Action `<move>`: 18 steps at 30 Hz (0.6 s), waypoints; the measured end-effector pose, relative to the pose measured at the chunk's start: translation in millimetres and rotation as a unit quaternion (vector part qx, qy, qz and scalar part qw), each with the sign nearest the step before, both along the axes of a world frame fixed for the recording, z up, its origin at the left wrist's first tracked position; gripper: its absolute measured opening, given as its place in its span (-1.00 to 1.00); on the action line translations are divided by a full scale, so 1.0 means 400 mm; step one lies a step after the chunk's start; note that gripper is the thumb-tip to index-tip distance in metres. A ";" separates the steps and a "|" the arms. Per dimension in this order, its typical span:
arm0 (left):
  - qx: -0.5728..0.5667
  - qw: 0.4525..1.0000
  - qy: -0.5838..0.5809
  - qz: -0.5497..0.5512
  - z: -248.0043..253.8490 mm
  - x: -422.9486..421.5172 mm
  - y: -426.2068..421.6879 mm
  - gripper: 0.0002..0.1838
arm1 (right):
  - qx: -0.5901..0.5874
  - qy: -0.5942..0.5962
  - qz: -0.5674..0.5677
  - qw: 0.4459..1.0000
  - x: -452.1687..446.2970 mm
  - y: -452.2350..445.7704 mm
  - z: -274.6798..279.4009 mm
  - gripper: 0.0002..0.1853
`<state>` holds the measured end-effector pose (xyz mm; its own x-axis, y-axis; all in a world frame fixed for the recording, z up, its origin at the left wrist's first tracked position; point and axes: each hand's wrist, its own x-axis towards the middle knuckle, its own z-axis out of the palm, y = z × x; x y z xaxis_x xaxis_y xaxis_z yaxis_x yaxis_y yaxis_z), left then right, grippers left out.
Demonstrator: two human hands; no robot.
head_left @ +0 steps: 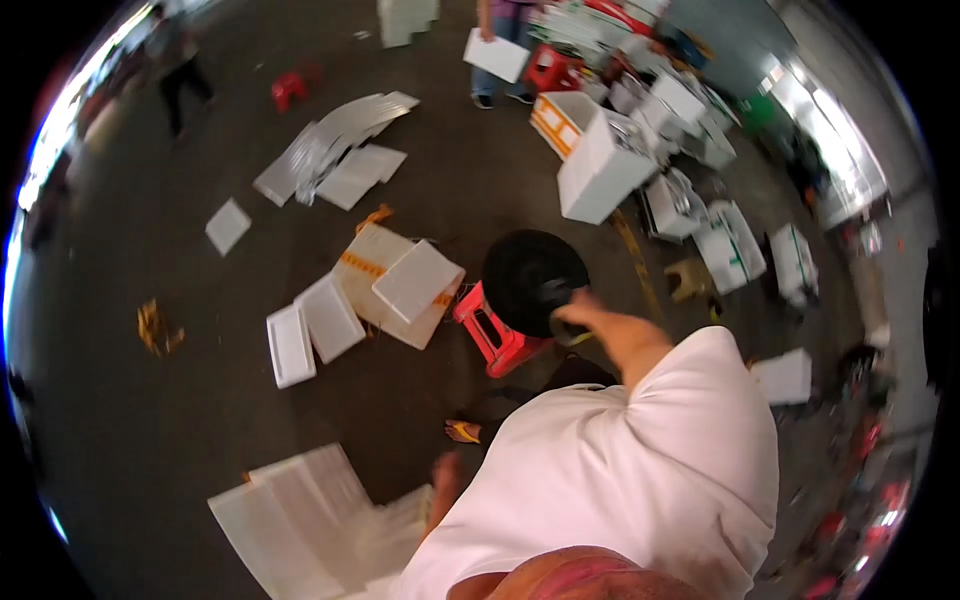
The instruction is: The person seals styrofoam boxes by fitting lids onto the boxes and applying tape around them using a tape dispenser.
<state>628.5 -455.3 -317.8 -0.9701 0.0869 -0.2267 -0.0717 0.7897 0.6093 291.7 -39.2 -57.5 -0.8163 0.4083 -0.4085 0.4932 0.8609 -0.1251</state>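
My right hand point(577, 306) reaches to the edge of a round black container point(525, 275) beside a red plastic stool point(512, 345). Its fingers look closed, and a small yellowish ring-shaped thing point(572, 335) shows just below them; I cannot make out what it is. My left hand point(446, 478) hangs low by my side, blurred, close to white foam sheets point(310, 505) on the floor. Its fingers are smeared by motion.
White foam lids point(330, 318) and a taped foam panel point(375, 260) lie ahead. More foam sheets point(330, 150) lie farther off. Foam boxes point(605, 170) are piled at the right. A person point(497, 50) holds a white sheet; another person point(178, 65) stands far left.
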 end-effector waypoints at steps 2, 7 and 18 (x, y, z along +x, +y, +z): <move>0.034 0.976 -0.127 -0.176 0.055 -0.069 0.101 -0.71 | 0.002 0.181 -0.203 0.962 0.068 0.342 0.079 -0.04; -0.155 0.905 -0.010 -0.395 0.172 -0.422 0.120 -0.79 | -0.121 0.260 -0.526 0.801 0.367 0.731 0.260 0.01; 0.529 0.771 -0.068 0.347 0.365 -0.911 0.564 -0.58 | -0.170 0.113 -0.318 0.926 1.252 1.071 -0.427 -0.44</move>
